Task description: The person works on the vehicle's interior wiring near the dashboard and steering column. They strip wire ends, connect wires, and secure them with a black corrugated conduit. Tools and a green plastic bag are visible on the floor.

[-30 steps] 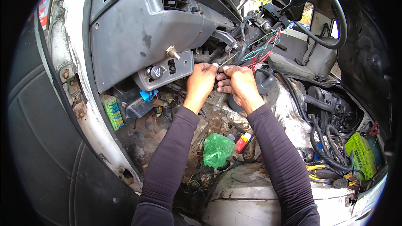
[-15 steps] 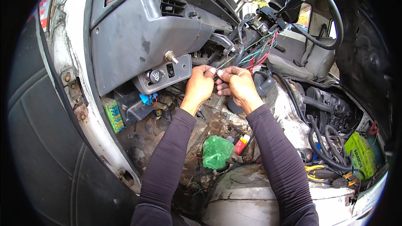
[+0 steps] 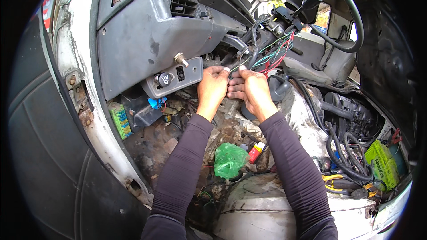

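Observation:
A thin green wire (image 3: pixel 239 65) slants down from the loose bundle of wires (image 3: pixel 280 55) below the steering column to my fingertips. My left hand (image 3: pixel 213 90) pinches near its lower end between thumb and forefinger. Close beside it is my right hand (image 3: pixel 254 90), its fingers curled toward the left hand and its thumb raised by the wire. Its grip is partly hidden, but the fingers are closed around the same spot. The bundle holds several red, green and teal wires.
A dashboard panel (image 3: pixel 133 49) with a knob (image 3: pixel 164 79) is at left; the steering wheel (image 3: pixel 356 31) at upper right. A green plastic bag (image 3: pixel 230 160) and a red-and-white box (image 3: pixel 256 152) lie below. Pliers (image 3: pixel 336 182) and a green battery (image 3: pixel 382 164) are at right.
My thumbs, close together before, are now slightly apart. The right thumb has lifted and turned more upright; both hands stay at the wire.

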Motion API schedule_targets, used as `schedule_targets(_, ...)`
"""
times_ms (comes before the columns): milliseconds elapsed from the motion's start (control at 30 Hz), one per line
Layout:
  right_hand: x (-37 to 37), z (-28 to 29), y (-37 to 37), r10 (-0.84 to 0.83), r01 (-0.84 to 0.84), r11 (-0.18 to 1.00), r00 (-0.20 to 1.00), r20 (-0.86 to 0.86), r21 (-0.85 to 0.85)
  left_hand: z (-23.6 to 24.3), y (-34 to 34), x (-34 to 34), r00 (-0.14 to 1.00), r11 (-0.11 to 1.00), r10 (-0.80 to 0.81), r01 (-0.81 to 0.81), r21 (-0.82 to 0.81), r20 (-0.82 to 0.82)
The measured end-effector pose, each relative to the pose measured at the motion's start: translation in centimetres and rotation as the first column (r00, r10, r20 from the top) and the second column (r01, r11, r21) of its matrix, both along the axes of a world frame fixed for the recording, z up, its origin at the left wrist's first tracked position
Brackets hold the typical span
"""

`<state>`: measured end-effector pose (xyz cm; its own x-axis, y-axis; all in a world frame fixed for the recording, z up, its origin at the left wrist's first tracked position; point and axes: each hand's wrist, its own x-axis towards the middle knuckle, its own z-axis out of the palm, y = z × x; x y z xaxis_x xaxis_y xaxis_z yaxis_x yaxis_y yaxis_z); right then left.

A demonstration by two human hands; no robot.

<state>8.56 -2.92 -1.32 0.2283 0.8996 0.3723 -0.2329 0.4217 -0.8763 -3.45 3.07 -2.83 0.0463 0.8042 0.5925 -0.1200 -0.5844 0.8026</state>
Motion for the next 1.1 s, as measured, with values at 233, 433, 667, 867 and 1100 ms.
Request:
schedule_targets(233, -0.4, -0.6, 0.5, -0.136, 0.129, 0.990, 0.976, 0.172, 0.049, -0.6, 0.5, -1.3, 0.991, 0.996, -0.017, 0.028, 0.085, -0.134)
schedule_targets(433, -0.4, -0.6, 0.4, -0.144, 0.141, 0.990, 0.971, 0.189, 0.031, -0.4, 0.9, -1.8, 0.960, 0.965, -0.239, 0.252, 0.080, -0.145)
schedule_targets(667, -0.7, -0.7, -0.2, -0.227, 0.162, 0.968, 0.889, 0.398, 0.192, -1.3, 1.6, -1.6, 0.984, 0.975, -0.136, 0.154, 0.162, -0.117)
schedule_targets(867, -1.2, -0.5, 0.0, -0.205, 0.149, 0.974, 0.902, 0.381, 0.170, -2.1, 1.4, -3.2, 0.940, 0.925, -0.342, 0.339, 0.172, -0.008)
schedule_targets(1100, -1.3, -0.8, 0.4, -0.201, 0.178, 0.977, 0.947, 0.249, 0.114, -1.0, 0.5, -1.9, 0.988, 0.989, -0.144, 0.145, -0.033, 0.051)
